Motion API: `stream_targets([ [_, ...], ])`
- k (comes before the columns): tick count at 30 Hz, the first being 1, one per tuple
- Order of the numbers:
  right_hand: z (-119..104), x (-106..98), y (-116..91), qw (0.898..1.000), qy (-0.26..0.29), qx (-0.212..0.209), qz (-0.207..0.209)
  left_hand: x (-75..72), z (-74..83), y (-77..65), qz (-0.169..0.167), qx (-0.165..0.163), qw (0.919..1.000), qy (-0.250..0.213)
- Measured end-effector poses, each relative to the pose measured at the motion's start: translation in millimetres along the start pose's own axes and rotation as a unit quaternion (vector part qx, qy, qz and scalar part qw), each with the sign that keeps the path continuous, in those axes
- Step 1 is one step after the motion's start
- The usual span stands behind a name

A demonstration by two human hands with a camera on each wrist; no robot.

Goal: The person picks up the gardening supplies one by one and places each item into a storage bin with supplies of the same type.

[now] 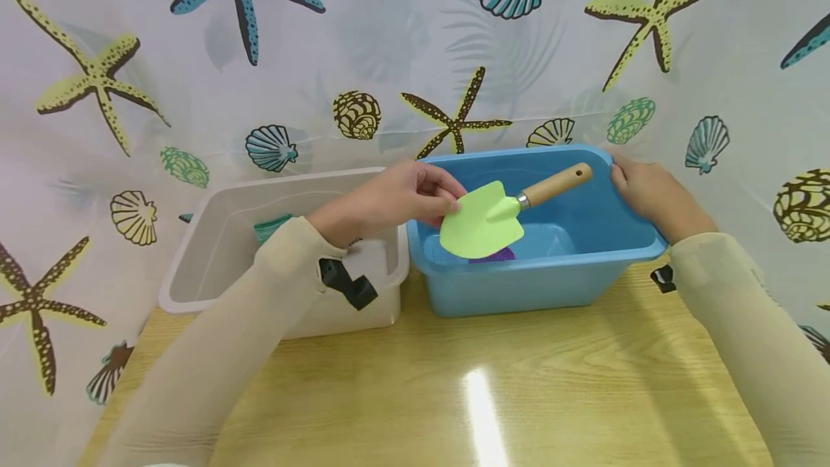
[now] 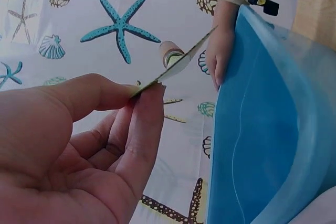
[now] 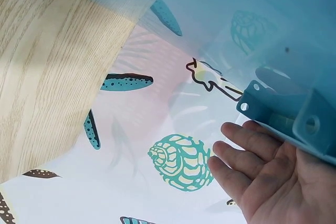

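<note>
A garden trowel (image 1: pixel 483 222) with a lime-green blade and wooden handle is held above the blue bin (image 1: pixel 519 278). My left hand (image 1: pixel 405 200) pinches the blade's edge between thumb and fingers; the handle points to the upper right. In the left wrist view the trowel (image 2: pixel 188 61) appears nearly edge-on. At the bin's right end my right hand (image 1: pixel 655 197) holds the rim, thumb over the inner side. The right wrist view shows that hand's fingers (image 3: pixel 247 156) below the rim outside; the thumb is hidden there. Inside the bin lies something purple (image 1: pixel 498 256), partly behind the blade.
A whitish bin (image 1: pixel 220 251) stands left of the blue one, with a green item (image 1: pixel 271 227) and a white item (image 1: pixel 366 261) inside, partly behind my left arm. Both bins stand on a wooden table (image 1: pixel 402 395). A shell-and-starfish cloth (image 1: pixel 402 42) hangs behind.
</note>
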State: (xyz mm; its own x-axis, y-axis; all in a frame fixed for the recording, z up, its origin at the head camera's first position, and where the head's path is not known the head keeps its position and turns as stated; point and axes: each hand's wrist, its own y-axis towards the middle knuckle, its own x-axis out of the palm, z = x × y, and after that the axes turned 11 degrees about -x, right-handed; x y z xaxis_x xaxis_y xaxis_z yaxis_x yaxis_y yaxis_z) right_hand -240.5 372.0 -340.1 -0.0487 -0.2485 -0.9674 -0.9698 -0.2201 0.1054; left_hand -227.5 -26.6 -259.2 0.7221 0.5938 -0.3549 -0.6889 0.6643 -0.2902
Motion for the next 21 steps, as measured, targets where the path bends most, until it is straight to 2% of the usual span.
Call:
stream_targets([
  [7, 0, 0, -2, 1.000, 0.005, 0.006, 0.005, -14.2, -0.6, 36.8, 0.021, -0.021, 0.9995, -0.014],
  [12, 1, 0, -4, 1.000, 0.006, 0.014, 0.003, -15.9, -4.2, 58.4, 0.024, -0.029, 0.9987, -0.034],
  [17, 0, -1, -3, 1.000, 0.011, 0.025, -0.012, -15.8, -11.3, 80.7, 0.024, -0.020, 0.9974, -0.065],
  [21, -1, 0, -3, 0.999, 0.016, 0.029, -0.018, -13.4, -15.5, 97.9, 0.034, -0.016, 0.9969, -0.069],
])
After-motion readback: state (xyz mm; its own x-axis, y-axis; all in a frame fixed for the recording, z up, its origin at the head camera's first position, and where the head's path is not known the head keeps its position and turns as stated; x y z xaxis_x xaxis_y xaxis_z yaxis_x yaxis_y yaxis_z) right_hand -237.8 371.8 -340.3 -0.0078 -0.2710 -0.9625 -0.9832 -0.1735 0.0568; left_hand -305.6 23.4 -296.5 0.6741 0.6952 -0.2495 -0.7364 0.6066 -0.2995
